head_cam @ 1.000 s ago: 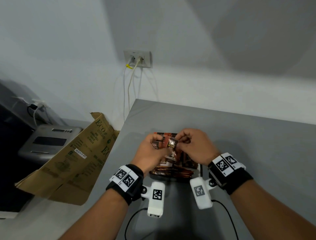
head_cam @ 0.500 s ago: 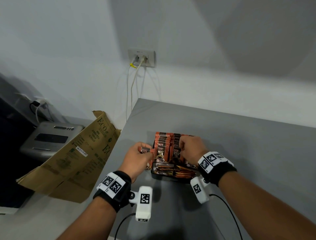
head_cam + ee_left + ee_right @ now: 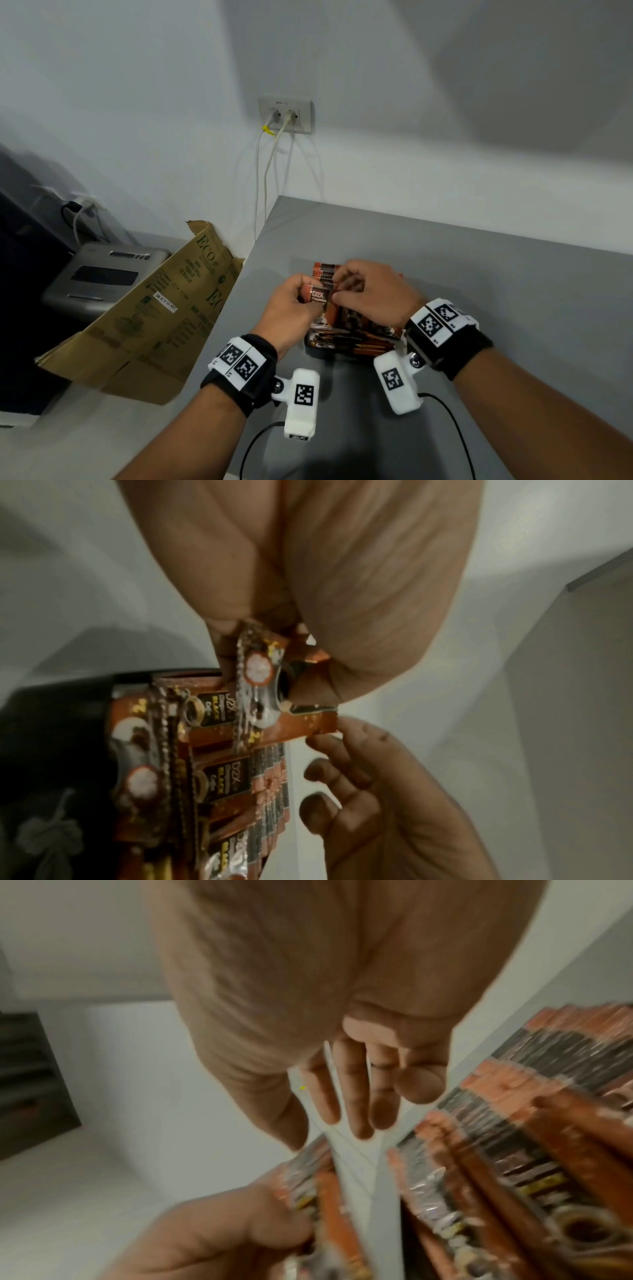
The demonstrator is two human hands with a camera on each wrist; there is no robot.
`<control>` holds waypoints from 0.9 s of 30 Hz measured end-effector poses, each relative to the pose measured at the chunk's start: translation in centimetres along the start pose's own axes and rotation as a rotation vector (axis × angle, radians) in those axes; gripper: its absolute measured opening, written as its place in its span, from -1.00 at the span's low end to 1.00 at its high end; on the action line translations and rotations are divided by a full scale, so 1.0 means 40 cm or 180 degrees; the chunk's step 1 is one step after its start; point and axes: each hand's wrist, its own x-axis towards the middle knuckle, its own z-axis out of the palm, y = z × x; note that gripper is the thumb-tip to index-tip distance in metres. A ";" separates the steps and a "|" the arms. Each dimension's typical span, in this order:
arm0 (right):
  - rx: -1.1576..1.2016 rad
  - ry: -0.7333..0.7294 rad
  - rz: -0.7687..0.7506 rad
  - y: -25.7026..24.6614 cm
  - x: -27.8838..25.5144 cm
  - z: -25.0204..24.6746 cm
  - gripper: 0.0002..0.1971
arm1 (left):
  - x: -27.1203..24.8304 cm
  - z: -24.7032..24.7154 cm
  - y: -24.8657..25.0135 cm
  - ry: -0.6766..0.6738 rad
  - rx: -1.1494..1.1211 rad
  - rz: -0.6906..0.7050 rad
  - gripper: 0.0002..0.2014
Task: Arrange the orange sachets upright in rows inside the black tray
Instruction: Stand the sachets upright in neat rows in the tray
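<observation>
A black tray (image 3: 317, 353) on the grey table holds orange sachets: a row of upright sachets (image 3: 324, 271) at the back and others lying flat (image 3: 356, 344) at the front. My left hand (image 3: 308, 292) pinches a small bunch of orange sachets (image 3: 317, 295) above the tray's left side; in the left wrist view the held sachets (image 3: 257, 669) hang from its fingertips. My right hand (image 3: 342, 287) is over the tray, fingers relaxed, its fingertips (image 3: 323, 741) at the edge of a sachet. In the right wrist view its fingers (image 3: 356, 1096) hold nothing.
The grey table (image 3: 479, 308) has its left edge close to the tray. A folded cardboard box (image 3: 144, 315) leans beside that edge, with a grey device (image 3: 102, 274) behind it. Cables (image 3: 263, 178) run down from a wall socket (image 3: 286, 114).
My left hand has carried its sachets rightward over the tray. My right hand has left the upright row and come across to meet the held sachets.
</observation>
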 end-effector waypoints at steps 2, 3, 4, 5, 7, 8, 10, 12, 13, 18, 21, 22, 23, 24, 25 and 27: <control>-0.0015 -0.0026 -0.0059 -0.020 0.002 0.004 -0.83 | 0.002 0.011 0.012 -0.0074 -0.0107 0.0036 -0.60; -0.0073 0.0089 -0.0044 -0.021 0.009 0.005 -0.84 | 0.004 0.011 0.014 -0.0024 -0.0150 0.0051 -0.59; -0.0125 0.0229 0.0005 -0.018 0.017 0.006 -0.85 | 0.009 0.007 0.012 0.0109 -0.0159 0.0060 -0.59; -0.0188 0.0349 0.0073 -0.013 0.025 0.008 -0.85 | 0.013 -0.002 0.005 0.0307 -0.0108 0.0049 -0.62; -0.0381 0.0408 0.0194 -0.002 0.040 0.019 -0.87 | 0.018 -0.026 -0.015 0.0672 0.0083 -0.0010 -0.68; -0.0481 0.0353 0.0235 0.004 0.046 0.030 -0.88 | 0.018 -0.037 -0.025 0.0749 0.0175 -0.0040 -0.71; -0.0629 0.0186 0.0289 0.013 0.057 0.059 -0.86 | 0.013 -0.052 -0.040 0.0766 0.0307 -0.0082 -0.74; -0.0787 0.0080 0.0322 0.020 0.066 0.085 -0.84 | 0.005 -0.062 -0.050 0.0766 0.0385 -0.0085 -0.76; -0.0858 0.0049 0.0344 0.023 0.070 0.094 -0.85 | 0.002 -0.067 -0.055 0.0769 0.0400 -0.0082 -0.76; -0.0992 -0.0085 0.0378 0.037 0.083 0.120 -0.85 | -0.007 -0.081 -0.078 0.0743 0.0434 -0.0132 -0.81; -0.1042 -0.0086 0.0397 0.039 0.085 0.122 -0.83 | -0.006 -0.080 -0.082 0.0685 0.0503 -0.0134 -0.83; -0.1026 -0.0054 0.0402 0.039 0.083 0.120 -0.82 | -0.008 -0.078 -0.082 0.0656 0.0528 -0.0137 -0.83; -0.0990 -0.0017 0.0419 0.042 0.079 0.114 -0.81 | -0.009 -0.075 -0.080 0.0627 0.0558 -0.0130 -0.83; -0.0909 0.0039 0.0435 0.044 0.074 0.104 -0.80 | -0.011 -0.072 -0.078 0.0608 0.0595 -0.0113 -0.83; -0.0804 0.0087 0.0450 0.048 0.065 0.089 -0.81 | -0.013 -0.069 -0.074 0.0586 0.0636 -0.0093 -0.83; -0.0695 0.0095 0.0437 0.057 0.033 0.048 -0.86 | -0.019 -0.061 -0.062 0.0496 0.0745 -0.0041 -0.82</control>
